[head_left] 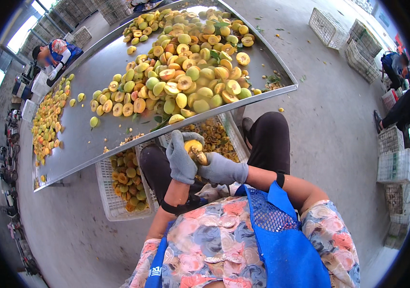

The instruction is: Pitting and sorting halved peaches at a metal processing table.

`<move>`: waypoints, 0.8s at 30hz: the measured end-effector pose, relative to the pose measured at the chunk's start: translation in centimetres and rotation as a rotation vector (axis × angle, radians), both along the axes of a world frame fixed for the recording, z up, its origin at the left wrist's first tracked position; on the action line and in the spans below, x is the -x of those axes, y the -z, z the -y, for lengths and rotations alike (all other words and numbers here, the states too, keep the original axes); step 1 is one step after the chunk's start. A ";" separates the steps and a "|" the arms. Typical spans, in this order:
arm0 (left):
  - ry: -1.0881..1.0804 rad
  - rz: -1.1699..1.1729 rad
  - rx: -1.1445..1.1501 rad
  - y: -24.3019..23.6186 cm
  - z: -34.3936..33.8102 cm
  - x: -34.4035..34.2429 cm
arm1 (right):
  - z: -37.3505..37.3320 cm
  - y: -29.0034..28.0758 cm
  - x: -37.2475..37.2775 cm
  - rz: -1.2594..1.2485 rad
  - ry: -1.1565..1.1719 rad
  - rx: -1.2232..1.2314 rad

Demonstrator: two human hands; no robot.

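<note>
Floral-print shirt (209,235) and blue mesh-panelled vest (284,249) come nearest; ahead, the grey-gloved left hand (182,158) grips one yellow cut fruit (194,144) just beside the near edge of one grey sheet-metal desk (82,144), while the grey-gloved right hand (222,169) closes on one small brownish object (198,155) touching it, perhaps a tool. Two heaps of yellow-green fruit (185,72), whole and halved, too many to count, lie on the desk. Two white plastic crates (104,192) of fruit stand below, partly blocked by the desk and two dark-trousered legs (268,144)
</note>
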State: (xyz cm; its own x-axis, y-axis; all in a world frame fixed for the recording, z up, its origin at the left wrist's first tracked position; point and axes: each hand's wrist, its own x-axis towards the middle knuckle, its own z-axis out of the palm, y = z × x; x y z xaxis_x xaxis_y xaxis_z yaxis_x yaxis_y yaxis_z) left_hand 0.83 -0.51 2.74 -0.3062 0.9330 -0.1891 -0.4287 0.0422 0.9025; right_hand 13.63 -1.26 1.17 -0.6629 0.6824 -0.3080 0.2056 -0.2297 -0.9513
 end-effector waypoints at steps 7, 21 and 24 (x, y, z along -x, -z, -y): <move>0.122 0.042 0.009 0.6 0.1 -0.1 | -1.2 -0.7 -2.3 -0.038 -0.200 0.553; 0.228 0.115 -0.157 1.3 -0.3 0.6 | -0.4 -2.5 -1.3 0.095 -0.127 0.294; 0.355 0.452 -0.152 1.8 -0.2 0.7 | -0.6 -2.7 -1.9 0.143 -0.136 0.293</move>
